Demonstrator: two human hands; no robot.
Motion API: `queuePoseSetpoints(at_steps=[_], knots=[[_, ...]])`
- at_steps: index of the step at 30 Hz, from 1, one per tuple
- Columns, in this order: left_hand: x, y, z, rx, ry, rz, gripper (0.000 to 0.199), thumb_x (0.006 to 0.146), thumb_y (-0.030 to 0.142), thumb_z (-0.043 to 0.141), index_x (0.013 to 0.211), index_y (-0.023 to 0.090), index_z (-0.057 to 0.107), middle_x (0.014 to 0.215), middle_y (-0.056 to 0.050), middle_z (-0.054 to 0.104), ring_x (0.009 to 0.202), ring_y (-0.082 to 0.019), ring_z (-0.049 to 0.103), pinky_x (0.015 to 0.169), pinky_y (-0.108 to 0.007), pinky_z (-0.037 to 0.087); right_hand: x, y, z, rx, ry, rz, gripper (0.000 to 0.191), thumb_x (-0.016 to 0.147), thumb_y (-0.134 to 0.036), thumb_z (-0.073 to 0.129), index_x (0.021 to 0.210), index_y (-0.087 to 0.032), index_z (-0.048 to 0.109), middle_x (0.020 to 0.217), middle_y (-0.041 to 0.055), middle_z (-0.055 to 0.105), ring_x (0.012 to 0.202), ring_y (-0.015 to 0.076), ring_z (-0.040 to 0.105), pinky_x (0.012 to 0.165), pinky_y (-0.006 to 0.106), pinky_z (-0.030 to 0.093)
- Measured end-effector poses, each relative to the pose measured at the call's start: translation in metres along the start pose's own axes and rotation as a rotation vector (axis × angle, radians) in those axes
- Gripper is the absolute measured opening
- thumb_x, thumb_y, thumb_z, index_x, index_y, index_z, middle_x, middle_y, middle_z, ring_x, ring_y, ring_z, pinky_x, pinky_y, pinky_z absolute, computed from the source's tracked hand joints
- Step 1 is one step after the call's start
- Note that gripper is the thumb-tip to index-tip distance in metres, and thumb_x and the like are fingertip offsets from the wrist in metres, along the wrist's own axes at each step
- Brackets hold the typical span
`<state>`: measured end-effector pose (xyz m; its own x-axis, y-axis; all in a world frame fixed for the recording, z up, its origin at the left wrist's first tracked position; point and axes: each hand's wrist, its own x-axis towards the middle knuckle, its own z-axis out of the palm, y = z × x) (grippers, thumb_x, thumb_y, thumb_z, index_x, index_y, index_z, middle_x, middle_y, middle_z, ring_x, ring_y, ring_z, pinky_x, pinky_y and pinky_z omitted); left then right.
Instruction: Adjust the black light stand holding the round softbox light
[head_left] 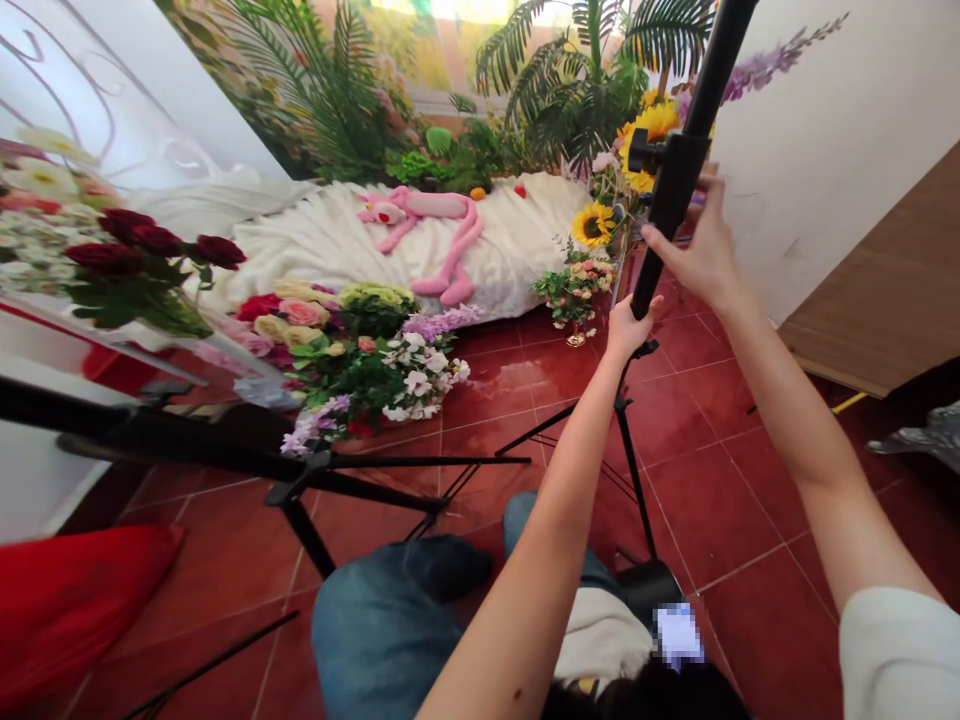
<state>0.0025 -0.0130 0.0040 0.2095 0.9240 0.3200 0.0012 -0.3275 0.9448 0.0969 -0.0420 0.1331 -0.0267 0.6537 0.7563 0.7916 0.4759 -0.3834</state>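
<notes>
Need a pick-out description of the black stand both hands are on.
Above the red tiled floor, find the sunflowers, right of centre. The black stand slants up beside them toward the top edge. Unlike the other stand at left, this one has the left hand and, higher, the right hand on it.

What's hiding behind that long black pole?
Behind the black pole, a sunflower and palm leaves peek out on the picture's left, and purple flowers and white wall on the right. Whatever the pole itself covers can't be seen.
</notes>
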Motion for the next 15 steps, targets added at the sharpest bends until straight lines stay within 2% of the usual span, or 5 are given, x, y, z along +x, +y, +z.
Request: queuePoseSetpoints(at_steps=[3,5,9,12,15], knots=[[0.0,-0.003,0.001,-0.022,-0.006,0.023,0.04,0.077,0.056,0.066,0.071,0.017,0.061,0.059,0.002,0.052,0.057,-0.01,0.045,0.057,-0.024,0.032,-0.042,-0.017,-0.021,-0.161,-0.186,0.091,0.032,0.087,-0.043,0.064,0.104,-0.02,0.049,0.086,0.0034,0.066,0.072,0.0154,0.062,0.063,0.029,0.047],[0.0,-0.005,0.001,-0.03,-0.006,0.032,0.041,0.076,0.057,0.067,0.07,0.017,0.061,0.061,0.001,0.054,0.059,-0.01,0.047,0.058,-0.024,0.033,-0.07,-0.023,-0.029,-0.349,-0.335,0.081,0.026,0.085,-0.041,0.065,0.095,-0.02,0.052,0.084,0.0049,0.066,0.074,0.018,0.06,0.06,0.028,0.043],[0.001,-0.005,0.001,-0.024,-0.007,0.037,0.044,0.075,0.06,0.067,0.067,0.018,0.058,0.06,0.001,0.053,0.061,-0.011,0.048,0.06,-0.023,0.035,-0.11,-0.02,-0.025,-0.606,-0.607,0.022,0.022,0.084,-0.039,0.064,0.088,-0.02,0.055,0.089,0.0082,0.067,0.085,0.0217,0.059,0.059,0.027,0.033],[0.002,-0.004,0.0,-0.009,-0.023,0.024,0.045,0.075,0.061,0.065,0.066,0.018,0.057,0.058,0.002,0.05,0.059,-0.011,0.047,0.058,-0.023,0.034,-0.12,-0.014,-0.011,-0.654,-0.641,0.031,0.02,0.088,-0.037,0.061,0.094,-0.019,0.058,0.093,0.0101,0.068,0.086,0.0217,0.059,0.059,0.027,0.03],[0.002,-0.003,-0.001,0.008,-0.022,0.011,0.044,0.075,0.061,0.066,0.066,0.018,0.057,0.058,0.002,0.05,0.059,-0.011,0.047,0.057,-0.024,0.034,-0.122,-0.011,-0.002,-0.679,-0.64,0.039,0.025,0.091,-0.042,0.057,0.098,-0.017,0.06,0.093,0.0108,0.07,0.086,0.0221,0.061,0.058,0.027,0.027]])
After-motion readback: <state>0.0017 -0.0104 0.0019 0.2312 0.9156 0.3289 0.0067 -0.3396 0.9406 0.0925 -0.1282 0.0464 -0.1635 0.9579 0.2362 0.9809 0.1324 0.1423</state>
